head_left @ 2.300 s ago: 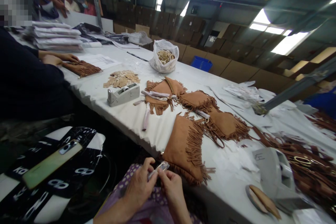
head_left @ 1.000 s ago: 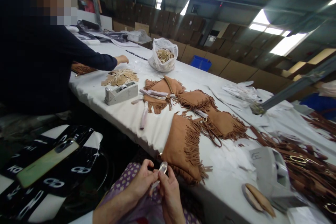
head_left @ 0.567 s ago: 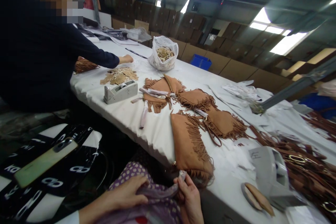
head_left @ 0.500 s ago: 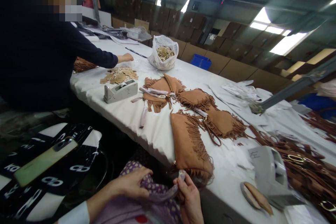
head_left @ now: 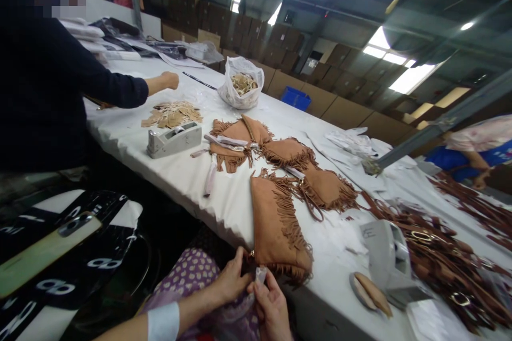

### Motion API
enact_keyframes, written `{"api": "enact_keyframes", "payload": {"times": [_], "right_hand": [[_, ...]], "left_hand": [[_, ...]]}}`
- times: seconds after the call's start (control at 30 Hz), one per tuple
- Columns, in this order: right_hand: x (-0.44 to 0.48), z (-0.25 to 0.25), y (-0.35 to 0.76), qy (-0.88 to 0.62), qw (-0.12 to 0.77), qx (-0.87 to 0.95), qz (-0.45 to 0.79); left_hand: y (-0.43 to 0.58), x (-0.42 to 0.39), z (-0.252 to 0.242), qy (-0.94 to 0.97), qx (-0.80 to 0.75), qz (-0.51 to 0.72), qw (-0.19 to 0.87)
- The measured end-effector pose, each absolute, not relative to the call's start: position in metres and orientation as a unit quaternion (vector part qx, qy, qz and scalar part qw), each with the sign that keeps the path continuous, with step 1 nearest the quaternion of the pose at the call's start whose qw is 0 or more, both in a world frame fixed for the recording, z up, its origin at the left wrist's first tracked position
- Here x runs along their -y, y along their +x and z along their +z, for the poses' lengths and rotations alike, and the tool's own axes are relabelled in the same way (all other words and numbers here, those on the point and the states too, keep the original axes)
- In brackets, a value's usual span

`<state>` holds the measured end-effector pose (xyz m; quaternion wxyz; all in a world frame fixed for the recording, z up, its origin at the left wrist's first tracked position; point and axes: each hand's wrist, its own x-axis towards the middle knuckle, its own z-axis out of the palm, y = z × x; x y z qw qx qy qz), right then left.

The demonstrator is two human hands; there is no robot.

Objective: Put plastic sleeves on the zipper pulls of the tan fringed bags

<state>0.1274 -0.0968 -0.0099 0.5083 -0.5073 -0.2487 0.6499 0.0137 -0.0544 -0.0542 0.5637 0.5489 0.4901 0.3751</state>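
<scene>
A: Where is the fringed bag [head_left: 276, 229]?
B: Bottom middle, over the worktop [head_left: 188, 170] edge, near both hands.
A: Their grip?
B: Left hand [head_left: 234, 283] pinches its corner; right hand [head_left: 272, 311] pinches a clear strip [head_left: 260, 275].

No clue what the tiny clear bit [head_left: 260, 275] between the left hand [head_left: 231, 281] and right hand [head_left: 272, 309] is, way too small.

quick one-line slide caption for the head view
Right hand pinching a clear strip, left hand against it, at the near corner of a tan fringed bag on a white table.
</scene>
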Motion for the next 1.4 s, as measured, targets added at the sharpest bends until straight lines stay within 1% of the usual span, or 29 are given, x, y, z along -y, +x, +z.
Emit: {"api": "enact_keyframes", "payload": {"times": [0.1,0.2,0.27,0.37,0.4,0.47,0.53,0.6,0.73,0.8,0.93,1.1,1.27,1.4], "right_hand": [[0.095,-0.01,0.135,-0.518,0.48,0.276,0.651],[0.094,-0.01,0.148,-0.575,0.435,0.332,0.608],[0.095,-0.008,0.156,-0.643,0.426,0.367,0.52],[0.097,0.004,0.16,-0.724,0.408,0.445,0.334],[0.096,0.01,0.159,-0.72,0.399,0.494,0.281],[0.09,0.021,0.151,-0.655,0.385,0.616,0.205],[0.078,0.027,0.142,-0.56,0.369,0.724,0.162],[0.066,0.027,0.134,-0.499,0.354,0.779,0.136],[0.053,0.016,0.129,-0.495,0.373,0.77,0.15],[0.052,0.011,0.129,-0.507,0.392,0.747,0.179],[0.054,0.008,0.129,-0.514,0.404,0.726,0.214],[0.053,0.002,0.126,-0.539,0.411,0.709,0.194],[0.052,0.002,0.13,-0.518,0.419,0.711,0.224],[0.057,0.005,0.131,-0.513,0.422,0.705,0.249]], "left_hand": [[0.004,0.056,-0.054,0.573,-0.474,0.373,0.555],[-0.017,0.06,-0.045,0.636,-0.488,0.342,0.49],[-0.032,0.064,-0.036,0.68,-0.497,0.308,0.442],[-0.05,0.068,-0.02,0.737,-0.504,0.264,0.366],[-0.053,0.069,-0.013,0.75,-0.504,0.258,0.343],[-0.054,0.068,0.0,0.765,-0.498,0.262,0.313],[-0.051,0.066,0.013,0.766,-0.49,0.28,0.308],[-0.045,0.064,0.024,0.748,-0.489,0.304,0.329],[-0.036,0.061,0.036,0.66,-0.497,0.376,0.419],[-0.033,0.059,0.036,0.624,-0.496,0.413,0.44],[-0.024,0.057,0.029,0.642,-0.466,0.428,0.433],[-0.008,0.053,0.019,0.655,-0.465,0.44,0.401],[-0.009,0.044,0.018,0.678,-0.425,0.425,0.423],[-0.006,0.041,0.01,0.691,-0.424,0.42,0.408]]}}
